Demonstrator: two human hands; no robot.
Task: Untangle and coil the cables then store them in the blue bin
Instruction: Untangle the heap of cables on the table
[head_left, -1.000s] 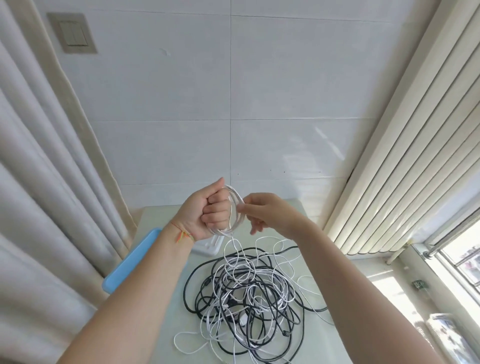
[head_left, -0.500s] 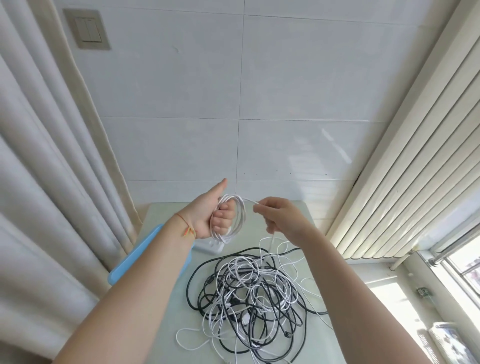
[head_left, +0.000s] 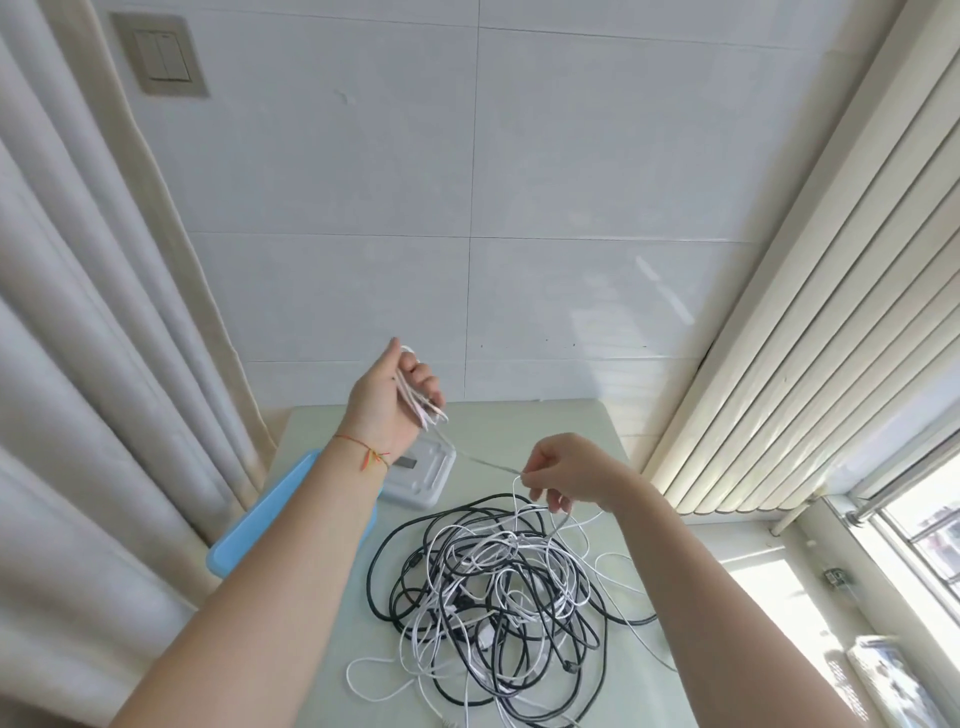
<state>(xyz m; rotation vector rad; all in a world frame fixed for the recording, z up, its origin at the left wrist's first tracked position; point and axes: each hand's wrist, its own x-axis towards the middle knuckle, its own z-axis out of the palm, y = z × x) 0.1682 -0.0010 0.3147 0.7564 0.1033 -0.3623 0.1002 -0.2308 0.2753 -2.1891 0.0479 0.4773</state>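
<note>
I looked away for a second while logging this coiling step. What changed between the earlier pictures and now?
The right hand moved away from the left hand, down and to the right, pinching the white cable and drawing a stretch of it out straight. The left hand turned, keeping its loops of cable. The tangled pile, blue bin and white box stayed put on the table.

Blue bin (head_left: 270, 512) mostly behind left forearm (head_left: 291, 561), contents perhaps unseen.

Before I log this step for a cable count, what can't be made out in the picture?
- Blue bin, head view: the left forearm covers most of it, inside unseen.
- Cable pile: strands overlap, count unclear; the bottom edge cuts it.
- Coil in the left hand: fingers hide the loops.
- Stretch to the right hand: blurred.
</note>
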